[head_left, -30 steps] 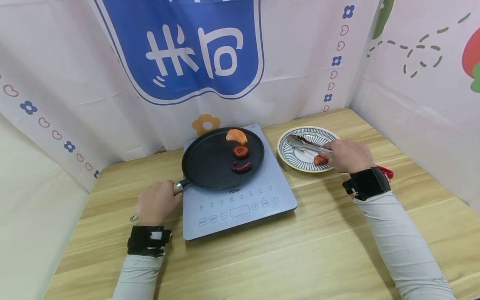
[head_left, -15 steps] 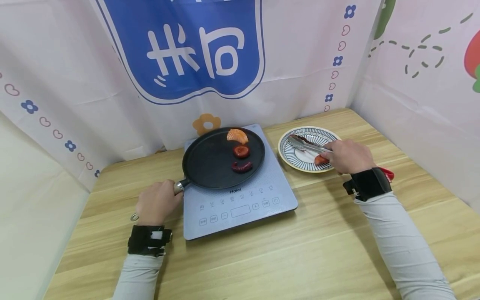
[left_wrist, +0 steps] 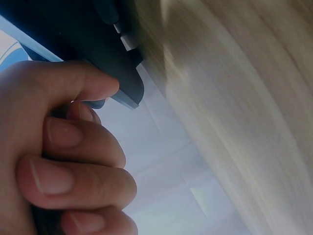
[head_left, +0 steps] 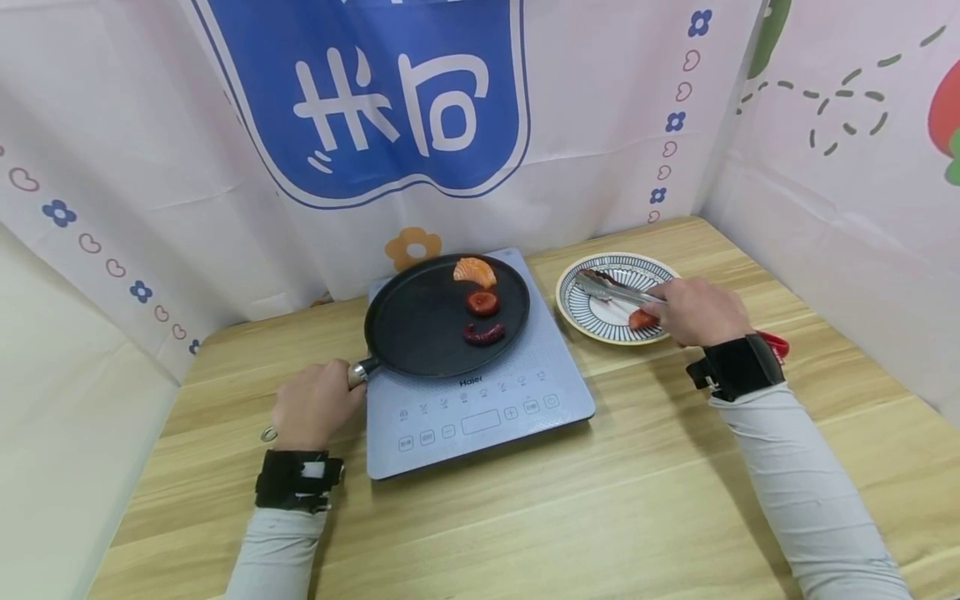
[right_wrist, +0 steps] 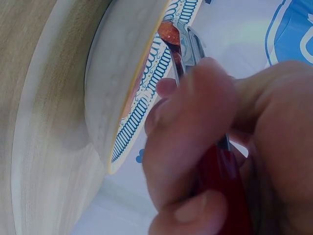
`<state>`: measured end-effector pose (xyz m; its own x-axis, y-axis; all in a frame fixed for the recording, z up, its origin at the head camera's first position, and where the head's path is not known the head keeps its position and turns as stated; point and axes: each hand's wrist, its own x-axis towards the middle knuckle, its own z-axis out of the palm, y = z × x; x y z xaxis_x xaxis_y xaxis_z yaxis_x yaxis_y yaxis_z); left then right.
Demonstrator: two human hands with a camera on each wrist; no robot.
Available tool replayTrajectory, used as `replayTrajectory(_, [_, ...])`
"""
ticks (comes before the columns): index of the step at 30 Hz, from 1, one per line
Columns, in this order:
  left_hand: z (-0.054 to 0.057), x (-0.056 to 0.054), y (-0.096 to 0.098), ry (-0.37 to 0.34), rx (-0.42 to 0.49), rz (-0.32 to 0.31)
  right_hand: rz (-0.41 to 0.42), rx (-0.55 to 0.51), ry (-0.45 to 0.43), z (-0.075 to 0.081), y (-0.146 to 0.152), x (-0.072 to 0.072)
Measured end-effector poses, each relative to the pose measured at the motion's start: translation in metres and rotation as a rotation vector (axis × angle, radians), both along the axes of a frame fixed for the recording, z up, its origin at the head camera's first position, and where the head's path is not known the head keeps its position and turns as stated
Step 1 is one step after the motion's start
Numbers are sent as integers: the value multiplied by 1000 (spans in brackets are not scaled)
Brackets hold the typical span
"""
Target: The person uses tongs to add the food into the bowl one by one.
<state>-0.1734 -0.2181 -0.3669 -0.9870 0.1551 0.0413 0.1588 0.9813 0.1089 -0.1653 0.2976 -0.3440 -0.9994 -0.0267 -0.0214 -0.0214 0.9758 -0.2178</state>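
Note:
My left hand (head_left: 315, 406) grips the handle (head_left: 363, 369) of a flat black frying pan (head_left: 412, 325); in the left wrist view its fingers (left_wrist: 83, 183) curl round it. In the pan lie an orange striped piece of food (head_left: 475, 272), a round red slice (head_left: 482, 303) and a dark red curved piece like a tentacle (head_left: 483, 335). My right hand (head_left: 701, 311) holds metal tongs (head_left: 630, 294) with a red handle (right_wrist: 220, 181). Their tips reach over a patterned plate (head_left: 572, 321), around a reddish piece (right_wrist: 168, 33). Another orange-red piece (head_left: 641, 319) lies near the plate's front rim.
The pan stands on a pale blue Haier induction cooker (head_left: 480, 450), its control panel facing me. Plate and cooker share a wooden table (head_left: 570, 517). A printed white curtain (head_left: 585, 108) hangs behind, with another printed cloth (head_left: 832, 192) along the right side.

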Motion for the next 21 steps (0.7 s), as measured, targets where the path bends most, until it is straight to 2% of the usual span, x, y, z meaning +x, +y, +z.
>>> replayTrajectory(11, [1, 0, 0, 18, 0, -1, -1, 20, 20, 1, 1, -1])
replayTrajectory(21, [0, -1, 0, -14, 4, 8, 21, 9, 24, 2, 2, 0])
